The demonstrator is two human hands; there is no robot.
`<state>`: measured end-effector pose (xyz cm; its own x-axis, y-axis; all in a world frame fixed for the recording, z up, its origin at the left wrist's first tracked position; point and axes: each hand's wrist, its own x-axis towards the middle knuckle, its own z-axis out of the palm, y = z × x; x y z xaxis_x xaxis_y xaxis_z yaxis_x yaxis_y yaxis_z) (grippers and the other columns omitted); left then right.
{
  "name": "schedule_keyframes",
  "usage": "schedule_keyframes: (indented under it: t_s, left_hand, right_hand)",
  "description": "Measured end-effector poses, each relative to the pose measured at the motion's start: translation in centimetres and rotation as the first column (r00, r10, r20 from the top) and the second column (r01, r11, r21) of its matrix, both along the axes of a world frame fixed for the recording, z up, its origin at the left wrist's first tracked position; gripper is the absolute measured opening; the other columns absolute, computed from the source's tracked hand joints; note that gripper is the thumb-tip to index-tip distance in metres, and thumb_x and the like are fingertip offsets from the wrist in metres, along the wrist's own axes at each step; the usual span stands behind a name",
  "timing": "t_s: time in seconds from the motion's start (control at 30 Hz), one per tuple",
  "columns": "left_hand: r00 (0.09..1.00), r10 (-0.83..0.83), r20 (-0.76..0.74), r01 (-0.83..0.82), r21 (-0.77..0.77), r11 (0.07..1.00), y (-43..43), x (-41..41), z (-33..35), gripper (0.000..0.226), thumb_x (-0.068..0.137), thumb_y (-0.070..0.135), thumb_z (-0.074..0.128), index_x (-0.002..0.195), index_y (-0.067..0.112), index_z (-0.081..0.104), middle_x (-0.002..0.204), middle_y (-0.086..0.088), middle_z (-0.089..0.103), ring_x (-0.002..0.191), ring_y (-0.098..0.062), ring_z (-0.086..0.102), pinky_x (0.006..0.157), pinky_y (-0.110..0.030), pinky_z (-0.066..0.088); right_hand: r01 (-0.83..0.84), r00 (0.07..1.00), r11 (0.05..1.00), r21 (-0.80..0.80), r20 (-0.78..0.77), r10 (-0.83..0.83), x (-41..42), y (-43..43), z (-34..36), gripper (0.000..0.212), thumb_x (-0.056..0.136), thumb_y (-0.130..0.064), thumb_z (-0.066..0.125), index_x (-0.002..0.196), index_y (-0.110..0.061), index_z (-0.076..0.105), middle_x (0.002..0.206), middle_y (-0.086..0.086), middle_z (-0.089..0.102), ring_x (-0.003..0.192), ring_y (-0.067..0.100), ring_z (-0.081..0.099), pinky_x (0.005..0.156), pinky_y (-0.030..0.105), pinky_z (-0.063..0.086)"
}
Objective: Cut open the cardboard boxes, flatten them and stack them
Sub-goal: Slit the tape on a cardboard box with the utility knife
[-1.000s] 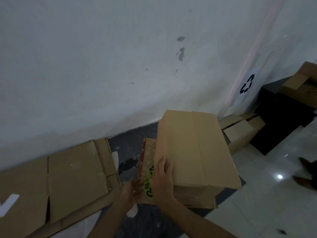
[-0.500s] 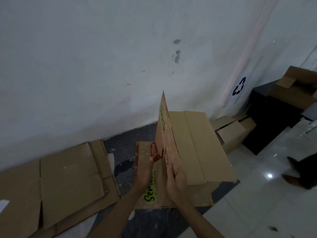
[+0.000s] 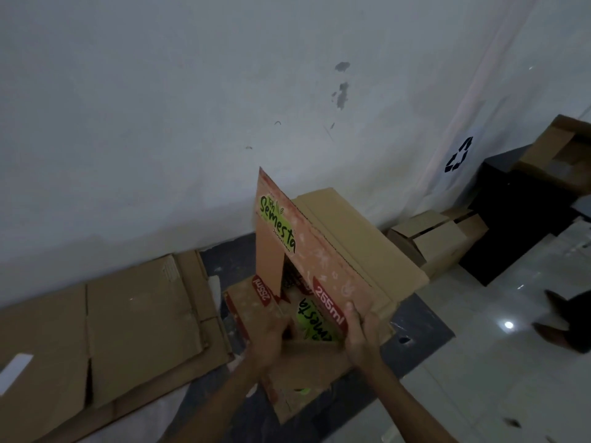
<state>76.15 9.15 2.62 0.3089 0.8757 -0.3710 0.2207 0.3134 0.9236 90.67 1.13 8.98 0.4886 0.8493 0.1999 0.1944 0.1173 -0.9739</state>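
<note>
A printed orange "Semesta" carton [image 3: 287, 238] stands opened on the floor by the wall, its tall panel raised and leaning against a plain brown box [image 3: 358, 244] behind it. My right hand [image 3: 363, 334] grips the lower right edge of the raised panel near the "255ml" label. My left hand [image 3: 270, 340] holds the carton's lower left flap; its fingers are blurred. A brown flap [image 3: 307, 375] of the carton lies toward me on the floor.
Flattened brown cardboard sheets [image 3: 128, 318] lie on the floor at left along the white wall [image 3: 192, 123]. More boxes [image 3: 438, 238] sit at right by a black cabinet [image 3: 518, 219] with an open box [image 3: 563, 151] on top. A person's foot [image 3: 563, 327] shows at far right.
The printed carton has been pulled open: its panel swung up from edge-on to face me. Both hands moved down to its lower edges. The view shifted slightly.
</note>
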Motion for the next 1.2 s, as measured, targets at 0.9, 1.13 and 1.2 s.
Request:
schedule_keyframes:
  t_s: [0.9,1.13,1.2]
  left_hand:
    - [0.888,0.318,-0.333,-0.085,0.559,0.825,11.5,-6.0,4.4,0.041,0.096,0.022,0.037,0.125,0.006,0.060,0.112,-0.017,0.067,0.100,-0.034,0.062,0.080,-0.040,0.048]
    - [0.839,0.511,-0.187,-0.474,0.212,0.855,11.4,-17.9,0.8,0.035,0.099,0.002,0.036,0.126,-0.003,0.057,0.106,-0.016,0.062,0.095,-0.033,0.059,0.084,-0.049,0.049]
    - [0.809,0.586,-0.053,-0.586,-0.002,0.810,10.9,-20.3,-0.8,0.032,0.101,0.001,0.038,0.129,-0.004,0.052,0.119,-0.020,0.058,0.101,-0.035,0.057,0.091,-0.049,0.048]
  right_hand:
    - [0.080,0.971,0.994,0.079,-0.232,-0.059,4.4,0.4,-2.8,0.040,0.080,-0.027,0.060,0.106,0.003,0.067,0.062,-0.009,0.061,0.060,0.007,0.060,0.056,0.027,0.052]
    - [-0.390,0.760,0.892,-0.229,0.467,0.452,0.9,4.5,-5.4,0.043,0.100,-0.042,0.035,0.122,-0.019,0.065,0.113,-0.005,0.069,0.107,0.004,0.062,0.091,0.015,0.044]
    - [-0.465,0.599,0.790,-0.399,0.515,0.613,-0.3,5.8,-8.6,0.046,0.096,-0.023,0.035,0.140,-0.020,0.050,0.139,-0.001,0.052,0.127,0.018,0.049,0.108,0.013,0.028]
